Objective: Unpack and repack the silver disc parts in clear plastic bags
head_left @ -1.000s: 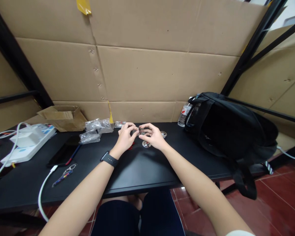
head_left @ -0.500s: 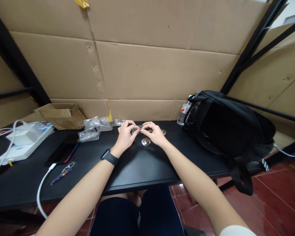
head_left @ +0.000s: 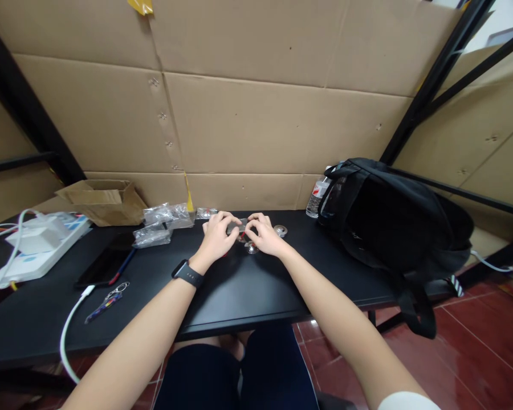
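Over the far middle of the black table (head_left: 256, 290), my left hand (head_left: 220, 232) has its fingers curled, thumb towards forefinger, at a small greyish shiny piece (head_left: 241, 224). Facing it from the right, my right hand (head_left: 265, 233) is also closed, fingertips bent down around the same spot. The fingers hide much of what they hold, and a bit of red shows between them. Just below the right fingers lies a round shiny metal disc (head_left: 252, 249). Another round metal piece (head_left: 281, 230) rests right of that hand.
Clear plastic bags (head_left: 153, 234) and an open brown paper box (head_left: 106, 202) sit at the back left. Nearer are a phone (head_left: 105, 262), a keyring (head_left: 106, 302) and a white power strip (head_left: 43, 253). A water bottle (head_left: 315, 199) and black backpack (head_left: 402, 222) stand right.
The fingertips, which met around a small thin piece, have moved slightly apart and lower. The right hand has shifted left, partly over the near disc, and uncovers the right one more.
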`<action>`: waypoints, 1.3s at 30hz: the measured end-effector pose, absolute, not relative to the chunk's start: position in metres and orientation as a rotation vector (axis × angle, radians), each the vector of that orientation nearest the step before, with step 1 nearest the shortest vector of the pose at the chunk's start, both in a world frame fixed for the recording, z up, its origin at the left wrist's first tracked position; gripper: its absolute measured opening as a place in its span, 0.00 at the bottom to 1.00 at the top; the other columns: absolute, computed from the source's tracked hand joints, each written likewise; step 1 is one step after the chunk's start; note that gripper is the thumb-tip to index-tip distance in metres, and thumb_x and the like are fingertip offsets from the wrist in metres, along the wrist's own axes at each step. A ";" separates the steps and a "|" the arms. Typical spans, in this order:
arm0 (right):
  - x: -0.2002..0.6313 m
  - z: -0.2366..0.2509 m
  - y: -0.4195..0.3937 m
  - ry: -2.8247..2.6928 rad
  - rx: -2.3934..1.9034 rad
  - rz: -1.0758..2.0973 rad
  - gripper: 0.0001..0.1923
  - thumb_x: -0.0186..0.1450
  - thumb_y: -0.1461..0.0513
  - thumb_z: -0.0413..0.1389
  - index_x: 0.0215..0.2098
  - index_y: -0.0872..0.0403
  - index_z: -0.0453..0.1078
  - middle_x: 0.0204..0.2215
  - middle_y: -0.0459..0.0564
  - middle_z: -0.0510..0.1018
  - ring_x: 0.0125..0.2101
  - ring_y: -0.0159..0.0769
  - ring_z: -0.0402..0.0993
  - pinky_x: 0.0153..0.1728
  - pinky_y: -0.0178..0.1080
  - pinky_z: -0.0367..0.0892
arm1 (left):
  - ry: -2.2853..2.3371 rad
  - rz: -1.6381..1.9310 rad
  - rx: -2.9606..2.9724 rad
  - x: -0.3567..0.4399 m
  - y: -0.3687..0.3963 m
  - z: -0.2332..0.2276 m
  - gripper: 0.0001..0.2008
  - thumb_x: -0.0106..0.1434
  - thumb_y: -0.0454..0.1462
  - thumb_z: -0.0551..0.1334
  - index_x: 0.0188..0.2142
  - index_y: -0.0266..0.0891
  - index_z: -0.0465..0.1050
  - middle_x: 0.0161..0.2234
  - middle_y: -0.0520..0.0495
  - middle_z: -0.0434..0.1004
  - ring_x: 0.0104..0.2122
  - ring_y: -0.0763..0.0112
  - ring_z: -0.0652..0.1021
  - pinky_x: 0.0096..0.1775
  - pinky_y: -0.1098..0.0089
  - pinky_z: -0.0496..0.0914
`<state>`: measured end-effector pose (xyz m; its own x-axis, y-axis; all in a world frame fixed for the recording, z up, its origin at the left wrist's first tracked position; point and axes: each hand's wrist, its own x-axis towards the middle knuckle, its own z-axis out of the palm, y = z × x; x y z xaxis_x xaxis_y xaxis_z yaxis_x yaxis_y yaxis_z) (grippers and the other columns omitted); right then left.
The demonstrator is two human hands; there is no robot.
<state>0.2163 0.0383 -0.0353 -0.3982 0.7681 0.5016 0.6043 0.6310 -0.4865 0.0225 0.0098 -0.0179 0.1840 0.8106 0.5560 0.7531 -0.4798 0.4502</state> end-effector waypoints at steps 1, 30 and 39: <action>0.217 -0.035 0.038 -2.140 -1.063 0.289 0.05 0.69 0.60 0.56 0.35 0.51 0.72 0.52 0.53 0.68 0.54 0.45 0.62 0.58 0.52 0.59 | 1.546 1.159 2.390 0.021 0.010 -0.019 0.08 0.66 0.41 0.61 0.43 0.49 0.77 0.50 0.47 0.75 0.53 0.55 0.70 0.50 0.57 0.61; 0.231 -0.011 0.028 -2.069 -1.156 0.495 0.05 0.65 0.63 0.58 0.34 0.53 0.77 0.30 0.45 0.83 0.29 0.31 0.76 0.33 0.32 0.64 | 1.656 0.973 2.259 0.014 0.011 -0.012 0.09 0.66 0.45 0.62 0.38 0.49 0.80 0.39 0.52 0.86 0.46 0.58 0.80 0.49 0.59 0.59; 0.215 -0.030 0.035 -1.746 -0.970 0.987 0.09 0.64 0.56 0.61 0.36 0.53 0.72 0.38 0.50 0.81 0.32 0.35 0.81 0.32 0.35 0.75 | 1.452 1.157 2.127 0.015 0.014 -0.017 0.08 0.65 0.45 0.63 0.39 0.48 0.79 0.38 0.54 0.86 0.43 0.63 0.83 0.49 0.64 0.68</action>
